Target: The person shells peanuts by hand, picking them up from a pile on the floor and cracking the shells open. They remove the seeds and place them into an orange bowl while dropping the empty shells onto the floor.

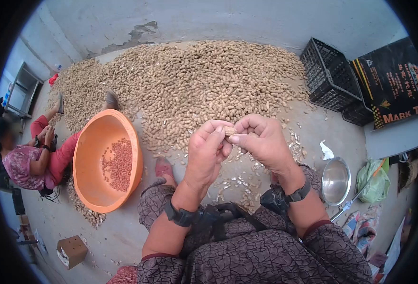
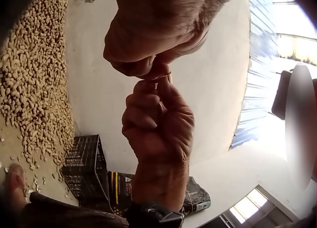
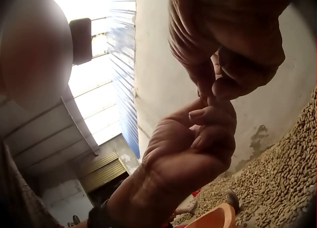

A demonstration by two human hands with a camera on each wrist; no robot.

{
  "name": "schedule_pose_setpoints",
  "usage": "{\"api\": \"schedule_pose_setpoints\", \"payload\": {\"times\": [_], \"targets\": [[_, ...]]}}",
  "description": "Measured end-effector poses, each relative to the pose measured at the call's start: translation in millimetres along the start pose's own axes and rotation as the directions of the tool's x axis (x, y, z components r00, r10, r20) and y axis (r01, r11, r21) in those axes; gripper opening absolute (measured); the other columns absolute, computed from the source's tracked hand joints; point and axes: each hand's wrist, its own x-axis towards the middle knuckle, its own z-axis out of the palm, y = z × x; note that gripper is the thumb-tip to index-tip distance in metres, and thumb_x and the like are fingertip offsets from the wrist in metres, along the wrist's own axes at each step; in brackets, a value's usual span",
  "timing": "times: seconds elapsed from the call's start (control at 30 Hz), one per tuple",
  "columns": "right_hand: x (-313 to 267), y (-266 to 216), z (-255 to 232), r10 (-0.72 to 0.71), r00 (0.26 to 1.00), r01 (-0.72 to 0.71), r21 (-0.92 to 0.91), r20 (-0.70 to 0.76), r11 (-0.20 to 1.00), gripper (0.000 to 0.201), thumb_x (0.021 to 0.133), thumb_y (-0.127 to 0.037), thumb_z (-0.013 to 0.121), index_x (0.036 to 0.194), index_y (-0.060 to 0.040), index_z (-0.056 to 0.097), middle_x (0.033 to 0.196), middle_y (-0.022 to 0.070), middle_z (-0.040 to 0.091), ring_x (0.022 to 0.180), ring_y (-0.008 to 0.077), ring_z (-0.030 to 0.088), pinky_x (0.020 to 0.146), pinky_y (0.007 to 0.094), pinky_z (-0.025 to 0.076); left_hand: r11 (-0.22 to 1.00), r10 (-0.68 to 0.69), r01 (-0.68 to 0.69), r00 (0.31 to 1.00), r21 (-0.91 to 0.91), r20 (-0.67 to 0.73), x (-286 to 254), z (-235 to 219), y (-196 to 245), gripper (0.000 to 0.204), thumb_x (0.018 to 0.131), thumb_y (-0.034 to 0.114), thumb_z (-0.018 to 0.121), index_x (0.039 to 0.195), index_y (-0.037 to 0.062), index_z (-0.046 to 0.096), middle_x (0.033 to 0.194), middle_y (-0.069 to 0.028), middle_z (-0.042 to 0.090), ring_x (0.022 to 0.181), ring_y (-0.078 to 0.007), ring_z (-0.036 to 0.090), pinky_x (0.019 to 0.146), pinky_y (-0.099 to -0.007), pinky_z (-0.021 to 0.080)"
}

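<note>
In the head view a single unshelled peanut (image 1: 230, 131) is between the fingertips of both hands. My left hand (image 1: 205, 150) pinches its left end with thumb and forefinger. From the other side, my right hand (image 1: 264, 142) grips it, thumb along the shell and the other fingers curled. Both wrist views show the left hand (image 2: 156, 27) and right hand (image 3: 230, 42) meeting tip to tip, the peanut mostly hidden by fingers. Beyond the hands a large heap of unshelled peanuts (image 1: 204, 80) spreads along the wall. Broken shells (image 1: 235, 184) lie on the floor below.
An orange basin (image 1: 83, 163) with red shelled peanuts (image 1: 120, 165) stands on the left. Another person (image 1: 29, 163) sits beyond it. On the right are a black crate (image 1: 329, 78), a printed black bag (image 1: 389, 80), a metal bowl (image 1: 336, 181) and a green plastic bag (image 1: 373, 181).
</note>
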Motion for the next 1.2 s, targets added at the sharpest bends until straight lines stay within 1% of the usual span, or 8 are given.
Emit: {"api": "schedule_pose_setpoints", "payload": {"times": [0.03, 0.23, 0.37, 0.47, 0.67, 0.73, 0.97, 1.2], "targets": [[0, 3, 0, -0.031, 0.999, 0.028, -0.076, -0.038, 0.997, 0.011, 0.074, -0.008, 0.064, 0.077, 0.0010, 0.059, 0.064, -0.0001, 0.056, 0.060, 0.0043, 0.049, 0.053, 0.0194, 0.039, 1.000, -0.001, 0.001, 1.000, 0.020, 0.015, 0, -1, -1, 0.015, 0.087, 0.010, 0.045, 0.094, 0.0002, 0.054, 0.070, -0.0014, 0.053, 0.053, -0.0042, 0.044, 0.042, -0.0144, 0.028], [-3, -6, -5, 0.052, 0.998, -0.053, -0.031, -0.037, 0.998, 0.011, 0.074, -0.008, 0.064, 0.079, 0.0005, 0.061, 0.067, -0.0009, 0.056, 0.061, 0.0040, 0.048, 0.052, 0.0186, 0.038, 0.998, -0.051, 0.053, 0.994, -0.014, 0.099, -3, -6, 4, 0.015, 0.085, 0.011, 0.049, 0.096, 0.0007, 0.052, 0.076, -0.0032, 0.053, 0.056, -0.0051, 0.043, 0.042, -0.0137, 0.027], [-3, -6, -9, -0.022, 0.999, 0.024, 0.052, -0.031, 0.998, 0.018, 0.075, -0.011, 0.064, 0.087, 0.0014, 0.061, 0.071, 0.0001, 0.058, 0.064, 0.0045, 0.051, 0.055, 0.0183, 0.040, 0.996, -0.063, 0.074, 0.984, -0.057, 0.164, -6, -2, 8, 0.019, 0.084, 0.007, 0.052, 0.101, 0.0003, 0.048, 0.075, -0.0038, 0.055, 0.055, -0.0037, 0.044, 0.042, -0.0140, 0.029], [-4, -16, -10, 0.095, 0.995, -0.096, 0.083, 0.010, 0.992, 0.026, 0.075, -0.013, 0.065, 0.096, 0.0025, 0.058, 0.075, 0.0012, 0.059, 0.068, 0.0053, 0.053, 0.058, 0.0185, 0.042, 0.996, -0.080, 0.087, 0.982, -0.033, 0.173, -8, 1, 8, 0.022, 0.085, 0.007, 0.051, 0.105, -0.0014, 0.049, 0.076, -0.0015, 0.054, 0.056, -0.0024, 0.042, 0.044, -0.0129, 0.030], [-2, -9, -7, 0.123, 0.980, -0.153, 0.196, 0.155, 0.969, 0.034, 0.076, -0.019, 0.066, 0.102, 0.0011, 0.057, 0.078, 0.0017, 0.060, 0.067, 0.0067, 0.056, 0.053, 0.0166, 0.039, 0.989, -0.138, 0.127, 0.979, 0.079, 0.150, -10, 7, 1, 0.031, 0.086, 0.010, 0.052, 0.114, -0.0034, 0.049, 0.079, 0.0013, 0.052, 0.057, -0.0009, 0.039, 0.046, -0.0126, 0.029], [-1, -2, -10, 0.148, 0.938, -0.216, 0.197, 0.312, 0.956, 0.035, 0.077, -0.023, 0.064, 0.103, -0.0005, 0.058, 0.077, 0.0013, 0.060, 0.064, 0.0065, 0.057, 0.047, 0.0147, 0.034, 0.993, -0.105, 0.092, 0.980, 0.078, 0.171, -9, 9, -2, 0.030, 0.086, 0.011, 0.052, 0.113, -0.0032, 0.050, 0.078, 0.0014, 0.053, 0.056, -0.0011, 0.039, 0.046, -0.0133, 0.030], [-2, -2, -10, 0.129, 0.933, -0.218, 0.242, 0.337, 0.945, 0.043, 0.074, -0.026, 0.065, 0.104, 0.0037, 0.057, 0.078, 0.0037, 0.059, 0.060, 0.0090, 0.060, 0.043, 0.0141, 0.029, 0.968, -0.029, -0.024, 0.978, 0.250, 0.206, -14, 7, 1, 0.031, 0.084, 0.007, 0.050, 0.113, -0.0059, 0.049, 0.083, -0.0024, 0.054, 0.054, -0.0024, 0.038, 0.047, -0.0147, 0.030], [-3, -2, -6, 0.074, 0.968, -0.149, 0.310, 0.241, 0.939, 0.031, 0.074, -0.019, 0.064, 0.097, 0.0025, 0.062, 0.066, 0.0019, 0.058, 0.050, 0.0037, 0.048, 0.040, 0.0151, 0.029, 0.984, -0.053, 0.012, 0.971, 0.175, 0.233, -18, 9, 8, 0.036, 0.080, 0.000, 0.044, 0.115, -0.0090, 0.047, 0.084, -0.0070, 0.054, 0.051, -0.0023, 0.036, 0.046, -0.0140, 0.029]]}}
